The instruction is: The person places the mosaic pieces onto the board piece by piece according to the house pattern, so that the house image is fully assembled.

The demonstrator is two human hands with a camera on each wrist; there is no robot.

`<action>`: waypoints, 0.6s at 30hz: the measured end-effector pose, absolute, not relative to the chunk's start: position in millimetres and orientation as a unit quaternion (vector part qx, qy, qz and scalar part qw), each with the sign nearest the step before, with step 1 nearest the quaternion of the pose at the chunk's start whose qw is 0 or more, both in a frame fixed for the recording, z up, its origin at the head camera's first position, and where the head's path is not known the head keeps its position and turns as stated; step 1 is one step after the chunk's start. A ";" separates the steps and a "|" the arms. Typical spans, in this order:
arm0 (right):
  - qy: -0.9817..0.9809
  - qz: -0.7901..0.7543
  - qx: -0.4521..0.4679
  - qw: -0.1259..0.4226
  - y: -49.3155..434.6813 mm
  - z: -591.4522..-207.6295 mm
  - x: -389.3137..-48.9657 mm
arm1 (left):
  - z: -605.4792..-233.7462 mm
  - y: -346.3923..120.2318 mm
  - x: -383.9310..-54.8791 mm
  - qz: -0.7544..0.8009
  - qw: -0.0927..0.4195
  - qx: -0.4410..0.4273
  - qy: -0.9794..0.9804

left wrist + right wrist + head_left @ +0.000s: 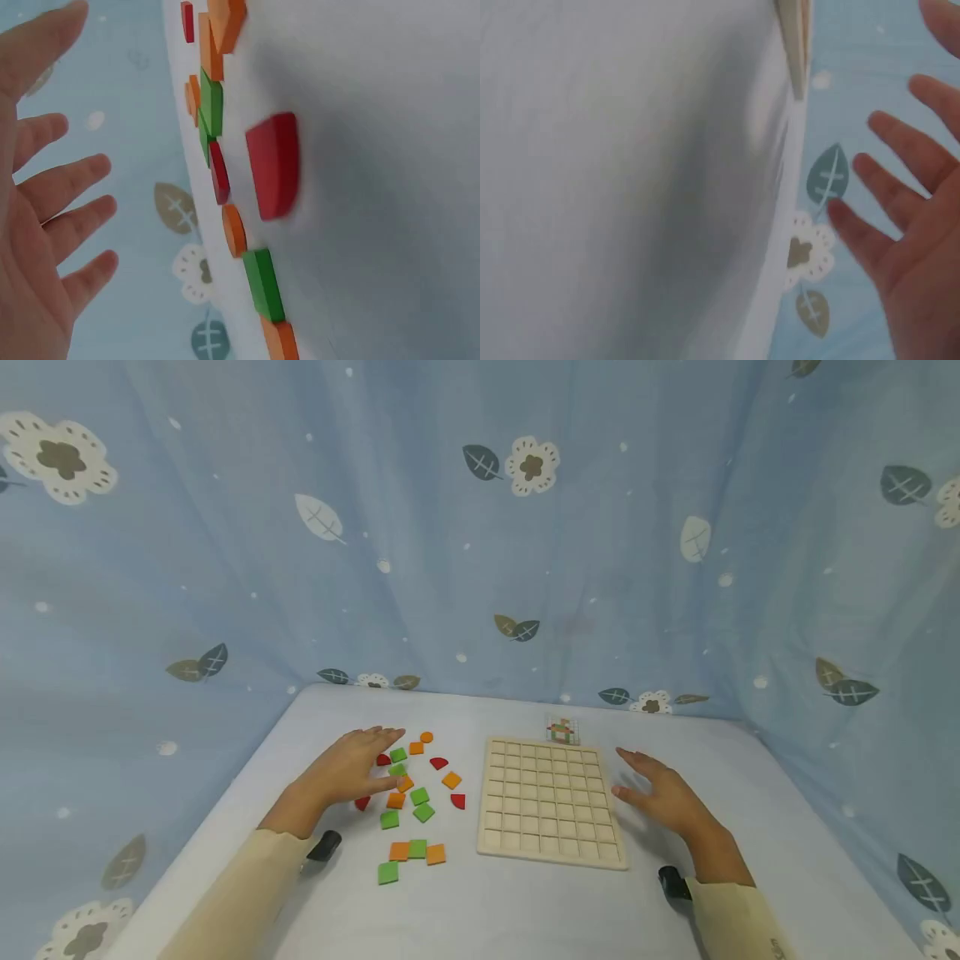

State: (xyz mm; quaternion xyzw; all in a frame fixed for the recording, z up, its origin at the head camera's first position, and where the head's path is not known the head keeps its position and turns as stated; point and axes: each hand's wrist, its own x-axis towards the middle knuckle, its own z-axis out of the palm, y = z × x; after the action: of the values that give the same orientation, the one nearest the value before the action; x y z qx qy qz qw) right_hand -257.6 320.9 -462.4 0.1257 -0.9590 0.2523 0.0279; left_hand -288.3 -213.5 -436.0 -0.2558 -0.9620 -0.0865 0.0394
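Observation:
In the head view my left hand [348, 772] hovers with spread fingers over the left edge of a scatter of flat coloured pieces. Among them are green squares [419, 796], orange squares [452, 780], an orange disc [427, 737] and red quarter-circles [458, 801]. The left wrist view shows a red piece [274, 166] close by, and the palm [34, 225] holds nothing. A pale wooden grid board [551, 802] lies right of the pieces. Just past its right edge my right hand [663, 793] is held with fingers extended, apart from the board; its palm [922, 277] is bare.
A small card with a coloured pattern [562, 730] lies behind the board. White cloth [525, 910] covers the table. Blue curtains [420, 543] printed with leaves and flowers enclose the back and sides. A black wrist device [324, 846] sits under the left wrist, another [673, 883] under the right.

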 end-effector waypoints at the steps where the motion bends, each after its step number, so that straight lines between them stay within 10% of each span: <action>1: -0.955 0.269 0.124 0.026 318.1 -464.6 -258.6 | -436.0 -213.2 -289.5 -0.089 0.035 -0.252 -0.963; 18: -0.928 0.324 0.182 0.005 311.6 -481.1 -268.1 | -443.9 -202.2 -314.3 -0.187 -0.001 -0.201 -0.962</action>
State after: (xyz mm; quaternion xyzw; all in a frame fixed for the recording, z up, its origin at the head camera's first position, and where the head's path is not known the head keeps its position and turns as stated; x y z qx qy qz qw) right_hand -268.1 311.6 -481.1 0.1821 -0.9283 0.3241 0.0049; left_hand -314.3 -202.2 -443.9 -0.2011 -0.9615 -0.1871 -0.0008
